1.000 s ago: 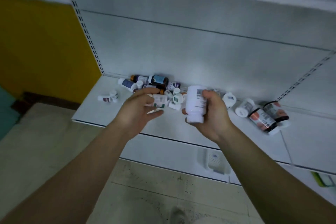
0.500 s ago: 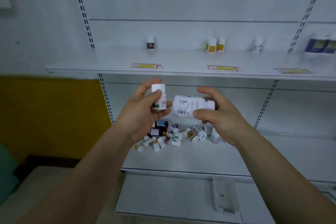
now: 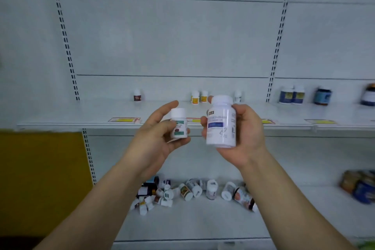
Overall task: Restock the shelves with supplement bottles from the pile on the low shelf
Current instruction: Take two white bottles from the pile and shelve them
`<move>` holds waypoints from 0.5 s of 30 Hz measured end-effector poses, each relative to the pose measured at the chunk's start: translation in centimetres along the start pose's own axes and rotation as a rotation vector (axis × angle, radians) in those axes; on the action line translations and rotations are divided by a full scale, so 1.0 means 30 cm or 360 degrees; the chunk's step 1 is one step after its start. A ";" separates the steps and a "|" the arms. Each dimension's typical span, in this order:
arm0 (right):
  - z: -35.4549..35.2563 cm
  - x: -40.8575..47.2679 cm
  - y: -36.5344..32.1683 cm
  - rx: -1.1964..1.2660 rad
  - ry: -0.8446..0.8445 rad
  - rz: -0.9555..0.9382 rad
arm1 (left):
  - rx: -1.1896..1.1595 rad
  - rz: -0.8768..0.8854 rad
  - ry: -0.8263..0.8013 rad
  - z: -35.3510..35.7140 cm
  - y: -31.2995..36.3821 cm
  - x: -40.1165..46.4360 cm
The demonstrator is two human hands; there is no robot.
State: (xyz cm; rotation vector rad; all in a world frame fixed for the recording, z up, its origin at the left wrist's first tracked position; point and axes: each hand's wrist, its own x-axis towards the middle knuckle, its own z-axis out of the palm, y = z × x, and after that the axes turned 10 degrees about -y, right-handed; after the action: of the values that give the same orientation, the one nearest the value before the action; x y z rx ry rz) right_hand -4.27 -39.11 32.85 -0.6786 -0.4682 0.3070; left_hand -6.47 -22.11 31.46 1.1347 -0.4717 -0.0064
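Two bottles are up at chest height: the left hand (image 3: 160, 140) grips a small white bottle (image 3: 179, 123), the right hand (image 3: 241, 132) a large white bottle (image 3: 221, 122), both upright, close but apart. Behind them runs the upper shelf (image 3: 81, 115) (a few bottles standing, labels blurred, perhaps yellow). Below, the pile (image 3: 182, 193) lies on the low shelf (image 3: 203, 223).

My left hand (image 3: 160, 138) holds a white bottle (image 3: 178, 123) with a green-banded label; my right hand (image 3: 241, 128), a white one (image 3: 221, 122) labelled blue.
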 end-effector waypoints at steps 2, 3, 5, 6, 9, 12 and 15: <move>-0.008 -0.009 -0.037 -0.0001 -0.0002 0.0002 | -0.0028 0.0001 -0.0015 0.037 -0.019 0.017; -0.014 -0.012 -0.052 -0.0006 -0.0001 0.0003 | -0.0043 0.0005 -0.0019 0.053 -0.028 0.026; -0.029 -0.018 -0.079 0.0015 -0.0008 0.0014 | -0.0063 0.0016 -0.0023 0.078 -0.044 0.037; -0.040 -0.020 -0.092 0.0030 -0.0027 0.0023 | -0.0069 0.0019 -0.0028 0.089 -0.051 0.043; -0.077 -0.030 -0.127 0.0048 -0.0072 0.0046 | -0.0093 -0.0002 -0.0042 0.120 -0.073 0.061; -0.126 -0.039 -0.160 0.0030 -0.0046 0.0072 | -0.0133 -0.0026 -0.0040 0.154 -0.100 0.087; -0.196 -0.062 -0.196 -0.0119 -0.0022 -0.0017 | -0.0213 -0.0076 -0.0034 0.191 -0.131 0.117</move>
State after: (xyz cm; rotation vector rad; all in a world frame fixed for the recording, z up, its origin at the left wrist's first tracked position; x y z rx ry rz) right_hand -2.18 -47.33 32.15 -0.7468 -0.4983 0.2855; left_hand -4.49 -29.63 31.20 1.0152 -0.4565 -0.0910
